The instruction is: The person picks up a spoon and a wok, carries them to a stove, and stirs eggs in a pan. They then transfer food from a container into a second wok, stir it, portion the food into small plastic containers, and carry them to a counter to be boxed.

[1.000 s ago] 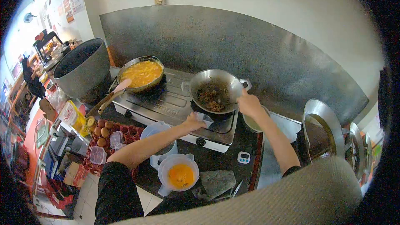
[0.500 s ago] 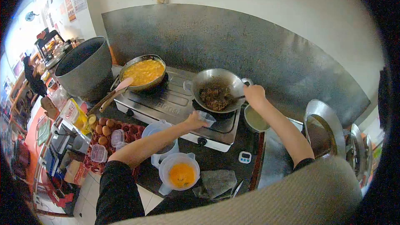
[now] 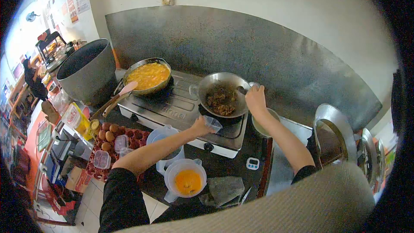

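Observation:
My left hand [image 3: 201,127] is closed on a small clear plastic container [image 3: 212,123], held over the front of the gas stove [image 3: 168,111]. My right hand [image 3: 256,98] grips a dark utensil [image 3: 242,90] whose end reaches into the metal wok [image 3: 206,87] on the right burner. Brown crumbly food [image 3: 221,104] lies in that wok. On the left burner stands a pan of yellow egg mixture [image 3: 151,76], with a pink spatula [image 3: 128,88] at its front edge.
A jug of orange liquid [image 3: 188,181] stands at the front, beside a grey cloth [image 3: 225,189] and a timer [image 3: 252,163]. Left are an egg tray [image 3: 139,134], an oil pouch [image 3: 77,121] and a large pot [image 3: 86,74]. More metal pans [image 3: 348,129] stand at the right.
My right hand has moved slightly left, and the utensil's end has shifted up toward the wok's upper right. The brown food is less spread out. My left hand has barely moved.

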Available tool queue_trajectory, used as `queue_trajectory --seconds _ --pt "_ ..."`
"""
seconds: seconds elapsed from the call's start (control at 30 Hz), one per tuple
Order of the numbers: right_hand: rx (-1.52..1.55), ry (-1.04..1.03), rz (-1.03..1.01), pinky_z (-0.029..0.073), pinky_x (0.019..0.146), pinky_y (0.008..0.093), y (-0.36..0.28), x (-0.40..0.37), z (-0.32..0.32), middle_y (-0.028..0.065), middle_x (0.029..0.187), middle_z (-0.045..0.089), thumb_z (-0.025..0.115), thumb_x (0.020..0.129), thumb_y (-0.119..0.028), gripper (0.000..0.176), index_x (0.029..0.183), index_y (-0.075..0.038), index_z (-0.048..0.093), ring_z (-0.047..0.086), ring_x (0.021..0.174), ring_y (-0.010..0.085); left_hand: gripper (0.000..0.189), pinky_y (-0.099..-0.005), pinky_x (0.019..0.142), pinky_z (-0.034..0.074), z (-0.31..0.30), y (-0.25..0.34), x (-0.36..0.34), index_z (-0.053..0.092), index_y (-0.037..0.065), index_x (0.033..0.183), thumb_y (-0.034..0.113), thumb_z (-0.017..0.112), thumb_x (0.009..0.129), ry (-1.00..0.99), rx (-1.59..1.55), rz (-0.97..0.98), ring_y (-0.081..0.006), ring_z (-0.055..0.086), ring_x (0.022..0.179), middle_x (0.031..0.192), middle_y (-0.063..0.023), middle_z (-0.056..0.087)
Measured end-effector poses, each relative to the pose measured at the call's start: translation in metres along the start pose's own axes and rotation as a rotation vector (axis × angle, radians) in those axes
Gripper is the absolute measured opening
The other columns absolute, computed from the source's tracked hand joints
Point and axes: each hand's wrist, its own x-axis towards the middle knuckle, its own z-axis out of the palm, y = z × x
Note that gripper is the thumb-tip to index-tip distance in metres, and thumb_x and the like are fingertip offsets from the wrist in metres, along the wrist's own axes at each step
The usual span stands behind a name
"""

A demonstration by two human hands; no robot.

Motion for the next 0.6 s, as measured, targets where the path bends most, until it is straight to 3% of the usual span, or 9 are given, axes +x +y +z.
queue_trajectory --seconds 0.1,0.17,0.2,0.27,0.3,0.37,0.47,0.6 --pt "0.129 -0.03 -0.179 0.037 0.077 0.0405 0.002 0.0 -0.003 0.0034 0.077 0.062 0.057 0.076 -0.018 0.013 0.074 -0.011 0.068 0.053 0.088 0.0197 0.07 -0.0336 0.058 0.051 0.003 -0.001 -0.002 0.032 0.001 0.12 0.017 0.078 0.069 0.093 0.081 0.089 -0.0195 0.06 0.077 0.094 -0.0093 0.06" --pt "0.252 -0.071 -0.288 0.038 0.081 0.0435 0.005 -0.002 -0.014 0.0029 0.082 0.062 0.057 0.076 -0.017 0.013 0.078 -0.012 0.068 0.053 0.092 0.0204 0.074 -0.0363 0.069 0.049 -0.003 0.007 -0.008 0.036 -0.002 0.118 0.023 0.08 0.064 0.109 0.09 0.112 -0.0258 0.058 0.089 0.099 -0.0141 0.058" --pt "0.32 -0.101 -0.314 0.037 0.085 0.0466 0.006 -0.003 -0.025 0.0026 0.085 0.063 0.057 0.075 -0.016 0.014 0.081 -0.013 0.068 0.052 0.097 0.021 0.077 -0.0387 0.08 0.046 -0.01 0.013 -0.007 0.04 -0.006 0.116 0.028 0.081 0.06 0.079 0.051 0.095 -0.0315 0.055 0.098 0.105 -0.0197 0.056" --pt "0.409 -0.129 -0.366 0.037 0.089 0.0499 0.008 -0.007 -0.034 0.0014 0.088 0.063 0.056 0.075 -0.016 0.016 0.086 -0.014 0.068 0.051 0.102 0.0217 0.082 -0.0407 0.091 0.045 -0.003 -0.005 0.01 0.044 -0.009 0.113 0.034 0.082 0.055 0.066 -0.184 0.122 -0.0364 0.054 0.106 0.11 -0.0242 0.055" --pt "0.429 -0.124 -0.392 0.037 0.09 0.0499 0.01 -0.009 -0.036 0.0007 0.088 0.063 0.056 0.076 -0.016 0.016 0.087 -0.015 0.067 0.051 0.103 0.0218 0.082 -0.0403 0.089 0.045 0.015 -0.041 0.042 0.043 -0.009 0.113 0.034 0.082 0.055 0.084 -0.381 0.167 -0.0357 0.055 0.104 0.108 -0.0232 0.056" --pt "0.457 -0.101 -0.413 0.037 0.091 0.0493 0.013 -0.012 -0.037 -0.0005 0.087 0.062 0.055 0.077 -0.016 0.017 0.089 -0.016 0.067 0.05 0.104 0.0219 0.082 -0.0397 0.088 0.046 0.02 -0.049 0.052 0.043 -0.009 0.113 0.034 0.082 0.055 0.122 -0.384 0.202 -0.0347 0.057 0.103 0.107 -0.0221 0.057" --pt "0.484 -0.041 -0.417 0.038 0.091 0.0473 0.016 -0.017 -0.037 -0.0012 0.088 0.062 0.054 0.079 -0.017 0.016 0.089 -0.016 0.066 0.05 0.104 0.022 0.083 -0.0394 0.087 0.047 0.008 -0.031 0.036 0.042 -0.009 0.113 0.034 0.083 0.055 0.161 -0.008 0.21 -0.0344 0.057 0.103 0.107 -0.0217 0.057" --pt "0.512 0.047 -0.426 0.039 0.089 0.0459 0.022 -0.024 -0.04 -0.0013 0.089 0.06 0.054 0.078 -0.016 0.015 0.088 -0.017 0.065 0.05 0.103 0.0213 0.081 -0.039 0.085 0.048 0.023 -0.066 0.069 0.042 -0.009 0.111 0.033 0.083 0.055 0.173 -0.095 0.324 -0.0344 0.058 0.1 0.105 -0.0214 0.058"
